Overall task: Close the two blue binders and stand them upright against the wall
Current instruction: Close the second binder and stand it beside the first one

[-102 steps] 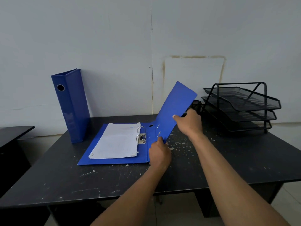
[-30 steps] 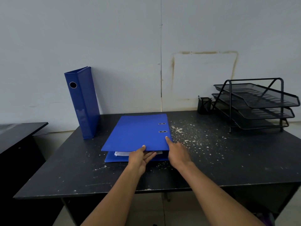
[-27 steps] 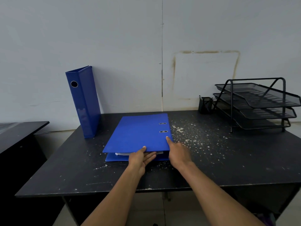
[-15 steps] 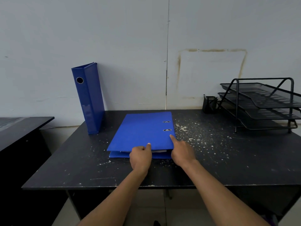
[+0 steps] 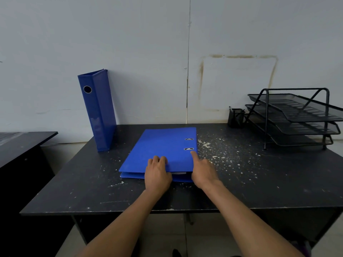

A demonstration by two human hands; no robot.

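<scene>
Two binders: both blue, both on the black desk (image 5: pixel 259 186), seen from the head camera.
Flat binder (image 5: pixel 163 151): lies closed at the centre of the frame, cover up, spine toward the right, two metal slots near the spine edge; a sliver of white paper shows between the covers at the near edge.
Standing binder (image 5: pixel 98 112): upright at centre left, on the desk's back left corner, leaning slightly, its top edge against the wall (image 5: pixel 148 52); round finger hole on the spine faces the camera.
Left hand (image 5: pixel 157 173): at the near edge of the flat binder, fingers curled over the top cover, knuckles up; it rests on the cover, and whether the thumb grips underneath cannot be told.
Right hand (image 5: pixel 203 172): just right of the left, at the binder's near spine corner, open, index finger stretched forward along the spine edge, touching the cover near the closer slot; it clasps nothing.
Tray rack (image 5: pixel 297 115): black mesh, three tiers, right side of the frame, at the back of the desk.
Pen cup (image 5: pixel 236 117): black mesh, just left of the rack, by the wall.
Desk surface: speckled with white flecks, thickest right of the flat binder.
Second desk (image 5: pixel 24 141): dark, at the left edge of the frame, apart from the main one.
</scene>
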